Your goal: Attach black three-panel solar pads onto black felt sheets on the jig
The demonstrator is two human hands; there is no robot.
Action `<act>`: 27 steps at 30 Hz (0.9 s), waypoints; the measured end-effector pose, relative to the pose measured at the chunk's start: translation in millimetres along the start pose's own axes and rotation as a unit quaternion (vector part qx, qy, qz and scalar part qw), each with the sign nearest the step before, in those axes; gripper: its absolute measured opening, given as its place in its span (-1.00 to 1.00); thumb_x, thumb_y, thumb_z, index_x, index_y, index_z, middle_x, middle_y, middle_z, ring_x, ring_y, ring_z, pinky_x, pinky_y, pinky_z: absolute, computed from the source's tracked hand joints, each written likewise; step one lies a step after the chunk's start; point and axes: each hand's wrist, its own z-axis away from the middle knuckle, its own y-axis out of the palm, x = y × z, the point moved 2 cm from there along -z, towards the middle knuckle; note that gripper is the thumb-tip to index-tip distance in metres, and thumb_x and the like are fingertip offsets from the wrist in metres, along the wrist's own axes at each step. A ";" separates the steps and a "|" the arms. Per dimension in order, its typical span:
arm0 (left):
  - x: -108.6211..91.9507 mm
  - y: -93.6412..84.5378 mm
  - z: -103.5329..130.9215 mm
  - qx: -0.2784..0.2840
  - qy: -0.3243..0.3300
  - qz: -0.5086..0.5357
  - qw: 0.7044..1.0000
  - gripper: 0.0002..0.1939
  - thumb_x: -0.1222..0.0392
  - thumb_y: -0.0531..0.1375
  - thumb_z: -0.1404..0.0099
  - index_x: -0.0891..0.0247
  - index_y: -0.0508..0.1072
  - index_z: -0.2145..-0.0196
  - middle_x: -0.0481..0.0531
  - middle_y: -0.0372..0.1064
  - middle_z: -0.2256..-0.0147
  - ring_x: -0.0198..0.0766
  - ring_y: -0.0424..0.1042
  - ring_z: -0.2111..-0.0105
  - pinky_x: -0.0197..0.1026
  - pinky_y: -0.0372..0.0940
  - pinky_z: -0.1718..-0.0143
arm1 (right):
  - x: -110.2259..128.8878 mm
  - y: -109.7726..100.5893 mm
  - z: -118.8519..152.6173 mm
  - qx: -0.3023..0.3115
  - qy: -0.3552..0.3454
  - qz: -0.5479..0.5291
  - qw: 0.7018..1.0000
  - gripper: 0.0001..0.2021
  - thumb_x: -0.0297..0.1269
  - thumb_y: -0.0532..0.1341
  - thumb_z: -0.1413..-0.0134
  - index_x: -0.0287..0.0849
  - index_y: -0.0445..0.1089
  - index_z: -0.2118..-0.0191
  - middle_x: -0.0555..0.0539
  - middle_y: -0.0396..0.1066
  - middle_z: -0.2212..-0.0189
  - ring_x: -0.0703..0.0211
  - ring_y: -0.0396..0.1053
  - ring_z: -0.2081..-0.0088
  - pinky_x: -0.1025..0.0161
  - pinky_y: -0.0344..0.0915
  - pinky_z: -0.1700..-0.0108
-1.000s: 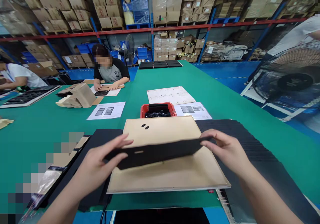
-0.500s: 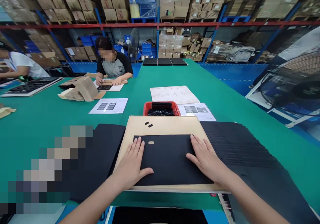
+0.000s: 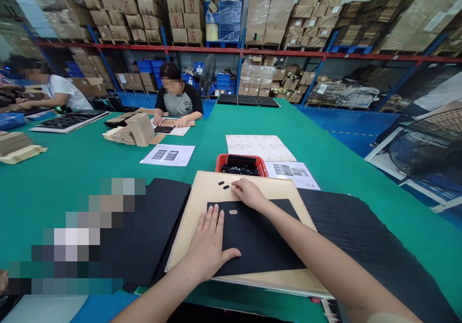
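Note:
A black sheet (image 3: 260, 241) with a small oval cutout lies on a tan board (image 3: 191, 217). My left hand (image 3: 207, 243) rests flat on the sheet's left part, fingers stretched out and thumb spread. Above the sheet's upper edge, my right hand (image 3: 249, 193) reaches over the board with bent fingers drawn together. Its fingertips are just right of two small black oval pieces (image 3: 225, 187), which both lie on the board. I see nothing between those fingers.
Black sheets (image 3: 169, 226) lie left of the board, and a fanned stack of black sheets (image 3: 346, 226) spreads at its right. Behind stands a red basket (image 3: 265, 168) of black items. Printed papers (image 3: 292, 174) and a spotted white board (image 3: 258, 145) lie near it. A co-worker (image 3: 180, 99) sits across.
My right hand has left the black sheet's right edge and moved up and left to the oval pieces, its fingers now bent. My left hand stays flat. The view has shifted slightly.

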 end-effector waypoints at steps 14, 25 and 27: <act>5.8 -19.2 -1.4 0.054 -0.014 0.074 0.996 -0.14 -0.30 -0.02 -0.28 0.45 0.02 -0.27 0.38 -0.25 -0.30 0.11 -0.21 -0.29 0.15 -0.06 -0.24 | 10.1 10.5 -27.2 -0.035 0.028 -0.079 0.996 -0.85 -0.59 0.14 0.06 -0.20 0.29 0.49 -0.07 0.38 0.43 0.16 0.30 0.35 0.28 0.14 0.30; 18.6 -48.4 -23.9 -0.145 -0.026 0.284 0.948 -0.74 0.14 -0.07 -0.38 0.22 0.37 0.30 0.06 0.40 0.26 -0.18 0.39 0.22 -0.14 0.28 0.16 | 29.8 1.9 48.2 0.008 -0.007 -0.374 0.927 -0.85 -0.20 0.21 0.03 -0.15 0.27 0.39 0.05 0.31 0.50 0.23 0.29 0.45 0.29 0.26 0.41; 13.0 -49.8 -27.1 -0.135 -0.013 0.304 0.943 -0.73 0.16 -0.09 -0.38 0.20 0.32 0.40 0.02 0.36 0.34 -0.19 0.37 0.28 -0.16 0.27 0.22 | 26.0 -2.9 57.5 -0.006 -0.003 -0.408 0.913 -0.80 -0.16 0.25 0.05 -0.15 0.29 0.34 0.02 0.34 0.44 0.22 0.30 0.41 0.26 0.28 0.35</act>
